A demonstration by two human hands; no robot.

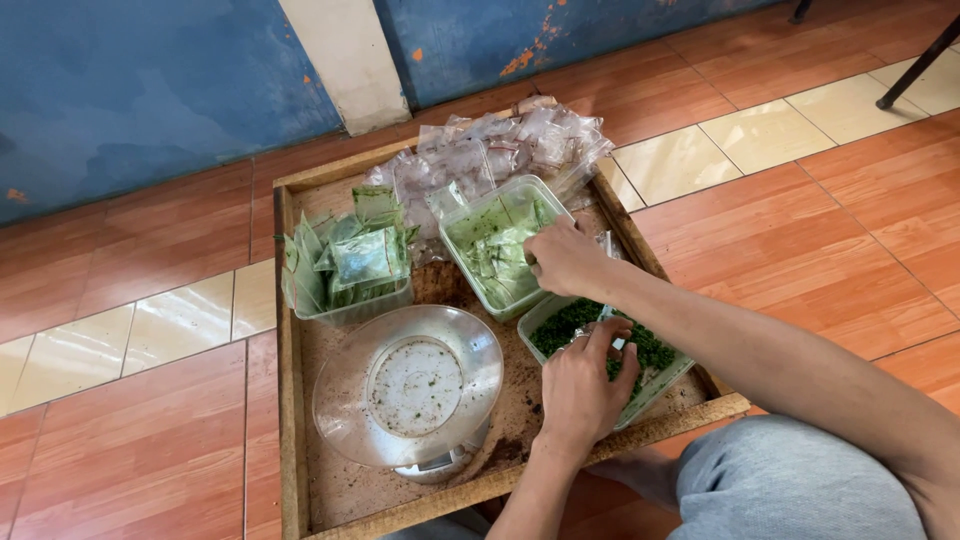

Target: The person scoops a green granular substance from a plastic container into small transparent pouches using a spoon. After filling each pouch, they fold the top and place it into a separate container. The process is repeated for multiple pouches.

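Two hands work over a shallow wooden tray [290, 330] that sits on a floor of red-brown and cream tiles. The left hand [583, 385] hangs over a clear tub of chopped green leaves [562, 322] at the tray's near right corner, its fingers curled down into the greens around a small clear bag [612, 335]; whether they pinch it shut cannot be told. The right hand [565, 255] reaches across to a second clear tub [492, 240], smeared green inside and holding small bags, and its bent fingers rest at that tub's right rim. Left of it stands a third tub [345, 262] packed with filled green bags. In the near left part of the tray sits a kitchen scale with a clear bowl [410, 388] flecked with green. A heap of empty small bags [500, 140] lies at the tray's far edge, by a blue wall.
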